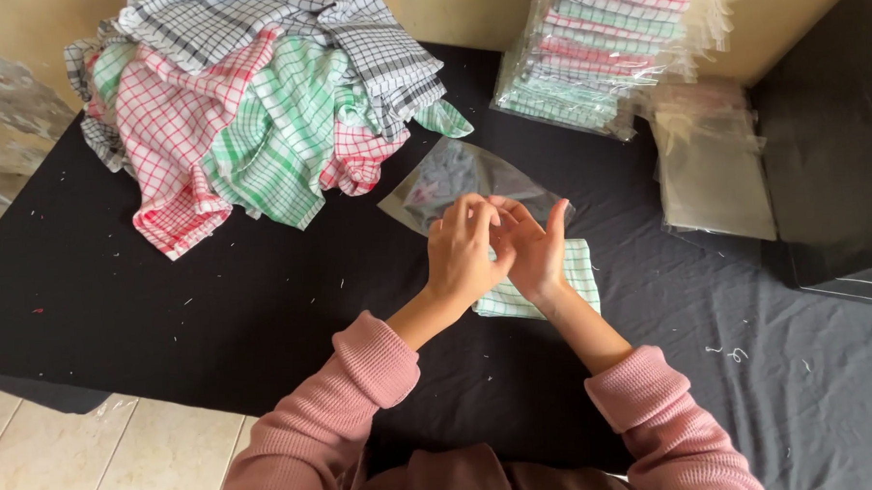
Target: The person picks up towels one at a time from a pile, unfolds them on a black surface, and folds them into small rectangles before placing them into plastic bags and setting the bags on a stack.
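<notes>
My left hand (460,252) and my right hand (536,251) meet above a folded green-checked cloth (580,269) lying on the black mat (215,291). Their fingertips pinch the near edge of a clear plastic bag (453,177) that stretches away from me. How much of the bag each hand grips is hidden by the fingers. Both wrists wear pink ribbed sleeves.
A loose heap of checked cloths (257,97) in red, green and grey sits at the back left. A stack of bagged cloths (603,46) stands at the back right, beside a pile of empty clear bags (709,163). A dark box (833,134) is at right. Tiled floor (96,460) shows at bottom left.
</notes>
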